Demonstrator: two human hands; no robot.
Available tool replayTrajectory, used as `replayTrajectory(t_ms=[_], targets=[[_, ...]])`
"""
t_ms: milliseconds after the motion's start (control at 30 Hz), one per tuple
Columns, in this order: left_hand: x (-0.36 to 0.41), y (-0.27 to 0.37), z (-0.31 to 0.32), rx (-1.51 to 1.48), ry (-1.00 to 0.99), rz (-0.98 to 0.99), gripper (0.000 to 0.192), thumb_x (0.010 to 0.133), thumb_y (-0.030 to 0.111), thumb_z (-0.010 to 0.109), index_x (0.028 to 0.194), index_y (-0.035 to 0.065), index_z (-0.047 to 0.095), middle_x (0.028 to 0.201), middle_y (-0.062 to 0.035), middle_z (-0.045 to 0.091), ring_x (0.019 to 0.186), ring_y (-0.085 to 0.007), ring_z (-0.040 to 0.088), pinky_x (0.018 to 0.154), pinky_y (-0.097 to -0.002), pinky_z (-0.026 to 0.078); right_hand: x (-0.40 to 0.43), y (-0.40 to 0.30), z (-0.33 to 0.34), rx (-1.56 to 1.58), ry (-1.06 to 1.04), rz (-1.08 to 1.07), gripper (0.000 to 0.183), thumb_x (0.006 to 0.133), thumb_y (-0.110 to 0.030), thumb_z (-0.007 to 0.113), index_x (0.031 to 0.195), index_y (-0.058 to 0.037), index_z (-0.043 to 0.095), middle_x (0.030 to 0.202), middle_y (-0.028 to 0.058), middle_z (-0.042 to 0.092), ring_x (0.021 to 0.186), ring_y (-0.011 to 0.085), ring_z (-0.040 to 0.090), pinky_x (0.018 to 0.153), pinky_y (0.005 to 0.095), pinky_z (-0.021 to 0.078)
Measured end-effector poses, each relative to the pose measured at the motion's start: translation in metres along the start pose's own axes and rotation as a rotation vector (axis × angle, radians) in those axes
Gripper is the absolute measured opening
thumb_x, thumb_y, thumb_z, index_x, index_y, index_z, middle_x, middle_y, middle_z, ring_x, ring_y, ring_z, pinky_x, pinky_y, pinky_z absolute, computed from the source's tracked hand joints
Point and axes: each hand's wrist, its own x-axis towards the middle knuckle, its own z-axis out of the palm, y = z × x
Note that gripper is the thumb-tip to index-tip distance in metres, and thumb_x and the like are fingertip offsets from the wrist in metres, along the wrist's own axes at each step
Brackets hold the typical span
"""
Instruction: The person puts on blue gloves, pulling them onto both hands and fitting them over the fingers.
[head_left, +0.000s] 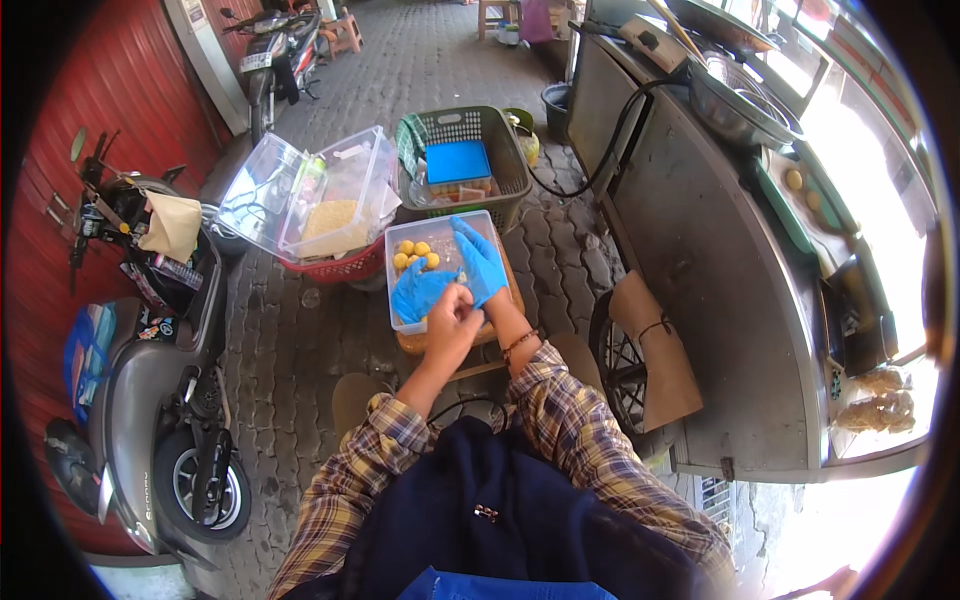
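Observation:
My right hand (480, 262) wears a blue disposable glove, its fingers stretched out over a clear plastic container (491, 225). With bare fingers, my left hand (454, 313) pinches the cuff of that glove near the right wrist. A second blue glove (420, 294) lies crumpled inside the container, just beyond my left hand. Several round yellow balls (415, 253) sit together in the container's far left part, and the loose glove partly covers others. Beneath the container is a brown wooden stool (512, 296).
A lidded clear box (379, 161) holding pale crumbs (330, 225) rests on a red basket (330, 271). Behind stands a green-grey plastic crate (514, 165) with a blue-lidded box (457, 161). A metal cart (697, 247) flanks the right, a parked scooter (142, 405) the left.

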Motion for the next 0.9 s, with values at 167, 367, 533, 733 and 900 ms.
replayTrajectory(t_ms=[167,367,533,733,900], targets=[[0.005,0.006,-0.005,0.292,0.178,0.188,0.017,0.075,-0.001,0.058,0.092,0.0023,0.056,0.074,-0.0041,0.051,0.065,-0.0102,0.049,0.057,-0.027,0.041,-0.006,0.006,0.002,-0.048,0.109,0.345,0.035,0.087,-0.019,0.056,0.118,-0.0028,0.056,0.115,0.0122,0.058,0.105,0.0194,0.053,0.088,0.0299,0.0414],[0.004,0.021,0.001,0.35,0.138,0.395,0.014,0.08,-0.004,0.055,0.093,0.0013,0.058,0.08,-0.0083,0.053,0.069,-0.0193,0.054,0.062,-0.0286,0.043,-0.006,0.02,-0.008,-0.657,0.047,0.226,0.05,0.082,-0.041,0.056,0.127,-0.02,0.048,0.129,0.0166,0.047,0.104,0.0396,0.053,0.089,0.043,0.0429],[-0.003,0.038,0.005,0.268,0.061,0.293,0.012,0.081,-0.003,0.055,0.092,0.0007,0.058,0.081,-0.0086,0.054,0.071,-0.0193,0.054,0.064,-0.0282,0.042,0.004,-0.004,-0.002,-0.789,-0.014,0.219,0.066,0.079,-0.046,0.057,0.136,-0.0214,0.036,0.139,0.0195,0.033,0.113,0.0413,0.046,0.091,0.0475,0.0401],[-0.022,0.042,0.011,0.258,-0.034,0.361,0.015,0.08,-0.004,0.056,0.093,0.0004,0.058,0.081,-0.009,0.054,0.072,-0.0203,0.055,0.064,-0.0288,0.043,0.016,-0.025,-0.024,-0.568,-0.011,-0.012,0.061,0.084,-0.04,0.055,0.138,-0.0193,0.034,0.142,0.0166,0.029,0.122,0.0363,0.038,0.099,0.041,0.0342],[-0.013,0.037,-0.006,0.517,0.02,0.502,0.022,0.075,-0.006,0.056,0.095,0.0027,0.056,0.085,-0.0113,0.055,0.075,-0.0264,0.057,0.065,-0.0328,0.046,0.032,-0.065,0.0,0.929,0.131,0.483,0.056,0.093,-0.052,0.032,0.141,-0.0228,0.028,0.143,0.0038,0.031,0.13,0.0248,0.03,0.106,0.0427,0.0247]])
